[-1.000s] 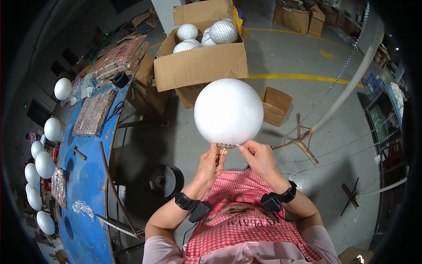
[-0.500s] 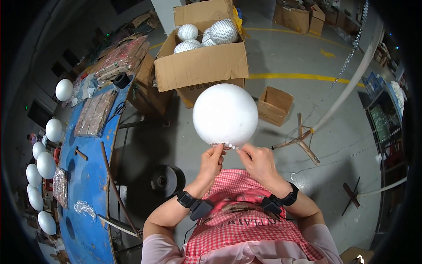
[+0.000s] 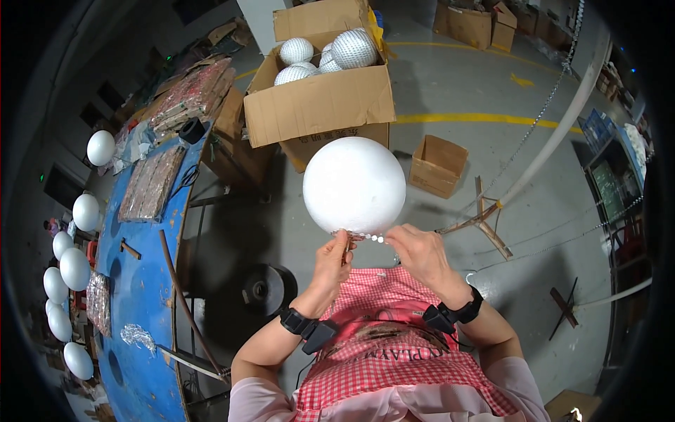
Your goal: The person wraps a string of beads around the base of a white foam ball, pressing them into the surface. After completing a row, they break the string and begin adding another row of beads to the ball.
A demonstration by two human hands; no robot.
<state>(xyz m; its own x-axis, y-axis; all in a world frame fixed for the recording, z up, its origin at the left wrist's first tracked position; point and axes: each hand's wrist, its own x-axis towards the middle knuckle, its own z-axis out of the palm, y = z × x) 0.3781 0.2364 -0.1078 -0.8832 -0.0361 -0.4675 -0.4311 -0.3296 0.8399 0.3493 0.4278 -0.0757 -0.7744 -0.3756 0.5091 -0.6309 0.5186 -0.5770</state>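
A large white foam ball (image 3: 354,186) is in front of me at chest height. My left hand (image 3: 332,267) is closed at its underside, thumb up against the bottom; what lies inside the fingers is partly hidden. From there a short run of shiny, bead-like strand (image 3: 373,238) crosses to my right hand (image 3: 420,257). The right thumb and forefinger pinch that strand just off the ball's lower right. The ball's visible surface is plain white.
An open carton (image 3: 320,98) ahead holds several silver-studded balls (image 3: 354,49). A smaller box (image 3: 439,167) sits on the floor. At left stands a blue table (image 3: 140,281) with a hammer (image 3: 130,249), beside several white balls (image 3: 74,266). A pole stand (image 3: 485,219) is at right.
My right hand has moved slightly right, away from the left, and more of the strand shows between them. The ball has shifted a little left and down.
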